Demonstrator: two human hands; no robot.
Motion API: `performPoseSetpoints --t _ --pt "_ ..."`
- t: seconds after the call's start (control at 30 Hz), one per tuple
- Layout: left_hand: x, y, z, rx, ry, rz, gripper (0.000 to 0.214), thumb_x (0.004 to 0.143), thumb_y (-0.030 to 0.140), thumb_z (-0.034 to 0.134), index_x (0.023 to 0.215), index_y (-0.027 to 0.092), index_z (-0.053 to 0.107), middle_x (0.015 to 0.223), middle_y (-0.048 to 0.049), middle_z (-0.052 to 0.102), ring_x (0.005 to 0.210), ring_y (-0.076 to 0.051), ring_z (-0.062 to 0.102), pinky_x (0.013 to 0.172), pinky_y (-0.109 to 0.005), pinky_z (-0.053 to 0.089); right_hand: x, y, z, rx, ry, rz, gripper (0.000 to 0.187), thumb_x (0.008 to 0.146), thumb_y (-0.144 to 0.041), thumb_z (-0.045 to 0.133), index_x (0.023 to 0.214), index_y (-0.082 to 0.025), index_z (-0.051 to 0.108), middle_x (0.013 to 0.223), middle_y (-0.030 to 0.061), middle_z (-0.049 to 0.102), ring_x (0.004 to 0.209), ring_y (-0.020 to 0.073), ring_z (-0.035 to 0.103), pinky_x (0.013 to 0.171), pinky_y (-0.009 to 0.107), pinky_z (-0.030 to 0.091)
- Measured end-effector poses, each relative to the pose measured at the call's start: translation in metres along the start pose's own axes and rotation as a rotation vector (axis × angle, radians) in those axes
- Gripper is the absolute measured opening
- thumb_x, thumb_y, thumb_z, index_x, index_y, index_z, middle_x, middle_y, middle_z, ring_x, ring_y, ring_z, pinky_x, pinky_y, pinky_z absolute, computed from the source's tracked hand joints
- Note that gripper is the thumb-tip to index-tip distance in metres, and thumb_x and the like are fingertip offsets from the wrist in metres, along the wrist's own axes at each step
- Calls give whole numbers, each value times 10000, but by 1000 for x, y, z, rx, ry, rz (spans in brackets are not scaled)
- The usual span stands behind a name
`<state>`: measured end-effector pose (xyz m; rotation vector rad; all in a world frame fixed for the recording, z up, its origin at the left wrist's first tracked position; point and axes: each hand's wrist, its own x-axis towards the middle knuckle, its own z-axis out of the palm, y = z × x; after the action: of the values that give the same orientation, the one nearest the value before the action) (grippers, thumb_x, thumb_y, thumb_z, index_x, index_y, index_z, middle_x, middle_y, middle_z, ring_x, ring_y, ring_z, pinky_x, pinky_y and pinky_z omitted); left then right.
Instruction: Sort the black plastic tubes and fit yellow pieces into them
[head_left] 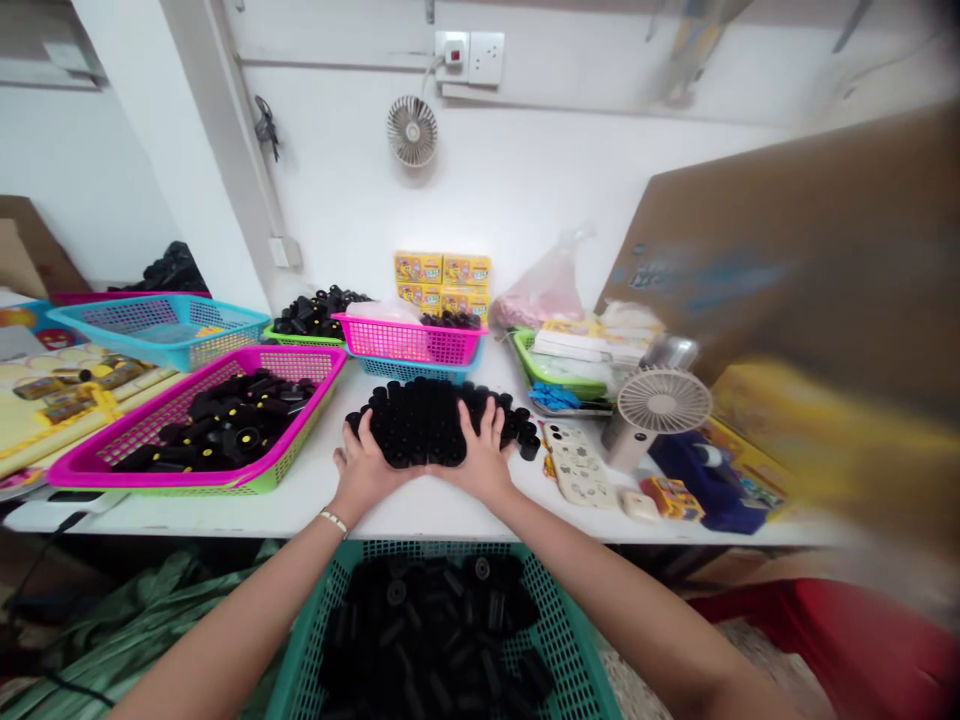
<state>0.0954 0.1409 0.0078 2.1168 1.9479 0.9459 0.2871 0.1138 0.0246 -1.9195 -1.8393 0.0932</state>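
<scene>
Head view: left hand (365,465), right hand (484,455) press black cylinders (427,420), fingers spread; print on yellow boxes (442,281) illegible.

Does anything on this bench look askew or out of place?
Only slightly: left hand and right hand bracket the block of black cylinders, but a few stray cylinders stand loose past the right hand, outside the block.

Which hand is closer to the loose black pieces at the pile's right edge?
Probably the right hand: it rests on the pile's right side, next to the loose pieces; the left hand cups the opposite side.
</scene>
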Motion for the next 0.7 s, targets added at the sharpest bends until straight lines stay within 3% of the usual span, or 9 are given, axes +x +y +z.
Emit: performPoseSetpoints --t 0.17,0.3,0.37,0.5,0.7 --pt "24 -4 2 -35 13 -64 1299 538 683 754 1505 149 70 1514 -309 100 1424 -455 213 1102 -571 234 8 -4 -7 -17 -9 41 1196 620 -753 672 1544 -327 42 1601 173 -175 1452 433 -118 987 799 102" --pt "12 -8 -3 -63 17 -18 1359 519 708 749 1517 150 15 1543 -314 -59 1460 -453 49 1112 -596 202 -19 21 -14 -95 149 1 1274 567 -768 696 1550 -269 57 1607 190 -126 1453 434 -117 1044 752 7" --pt "0 -2 -2 -55 -10 11 1334 542 711 734 1521 168 8 1555 -301 -108 1467 -441 -30 1092 -661 165 -28 40 -15 -85 180 60 1284 569 -762 698 1549 -256 43 1598 208 -145 1445 454 -129 1039 757 29" --pt "-10 28 10 -48 -96 75 1315 550 689 745 1534 208 17 1574 -257 -172 1451 -455 -128 1034 -761 94 -17 57 -12 61 46 104 1379 517 -720 751 1544 -267 -51 1570 214 -245 1429 466 -166 1035 737 155" --pt "18 55 34 -29 -80 60 1223 601 645 736 1542 233 74 1598 -225 -112 1460 -439 -109 1003 -793 100 29 45 -3 39 -60 44 1207 643 -658 712 1538 -331 -29 1571 172 -272 1430 427 -206 1006 767 155"
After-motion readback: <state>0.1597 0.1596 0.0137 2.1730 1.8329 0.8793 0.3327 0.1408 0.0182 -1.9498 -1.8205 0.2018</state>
